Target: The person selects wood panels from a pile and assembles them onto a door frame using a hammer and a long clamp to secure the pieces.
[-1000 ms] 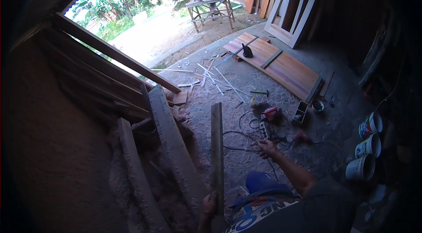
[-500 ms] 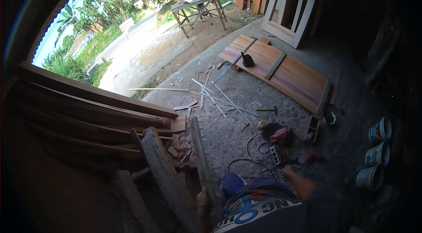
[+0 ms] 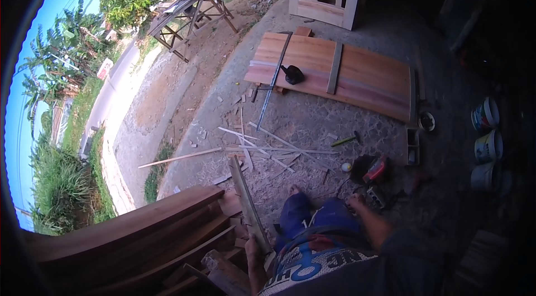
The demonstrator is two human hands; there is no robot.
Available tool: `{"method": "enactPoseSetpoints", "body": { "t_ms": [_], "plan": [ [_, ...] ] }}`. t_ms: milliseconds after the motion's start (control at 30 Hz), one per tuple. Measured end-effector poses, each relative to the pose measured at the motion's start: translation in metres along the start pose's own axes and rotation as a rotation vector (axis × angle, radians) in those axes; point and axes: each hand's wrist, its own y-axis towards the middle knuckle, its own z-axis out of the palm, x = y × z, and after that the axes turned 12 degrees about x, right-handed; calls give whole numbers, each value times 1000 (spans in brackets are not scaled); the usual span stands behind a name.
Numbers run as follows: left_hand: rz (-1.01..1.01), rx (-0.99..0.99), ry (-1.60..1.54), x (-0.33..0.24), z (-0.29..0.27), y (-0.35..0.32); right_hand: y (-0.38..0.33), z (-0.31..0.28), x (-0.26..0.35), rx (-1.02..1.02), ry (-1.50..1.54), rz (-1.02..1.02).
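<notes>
A long narrow wooden board (image 3: 244, 198) slants up from my left side. My left hand (image 3: 254, 248) is closed around its near end. My right hand (image 3: 356, 202) is beside my knee, just left of a power strip (image 3: 376, 197). Its fingers are small and dark here, and I cannot tell whether they hold anything. Beyond it a red power tool (image 3: 375, 168) lies on the floor, with a small round pale-yellow item (image 3: 347, 167) to its left. A hammer with a green handle (image 3: 344, 141) rests farther off.
A wide wooden panel (image 3: 365, 75) lies ahead, with a long bar clamp (image 3: 274, 81) across it and a black object (image 3: 292, 74) on top. Thin strips (image 3: 268, 148) litter the floor. Stacked planks (image 3: 139, 229) fill the lower left; buckets (image 3: 487, 147) stand at right.
My view has swung left, showing more of the road outside. My right hand has moved from the power strip toward my knee. The left hand still grips the board.
</notes>
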Motion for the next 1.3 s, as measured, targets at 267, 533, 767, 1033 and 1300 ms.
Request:
{"method": "enactPoseSetpoints", "body": {
  "t_ms": [267, 533, 767, 1033, 1300],
  "plan": [
    [-7, -113, -37, -195, -14, 127, 75, 107, 93, -133, 155, -25],
    [-40, -97, 203, -296, -42, 312, 221, 159, 191, -315, 70, 20],
    [-76, -373, 485, -390, -40, 431, 368, 171, 228, -322, -77, 74],
    [-39, -445, 664, -453, -81, 621, 500, 133, 178, -364, -146, 213],
    [138, -438, 705, -413, -87, 879, 601, 131, 118, -732, -229, 455]
  ]
}}
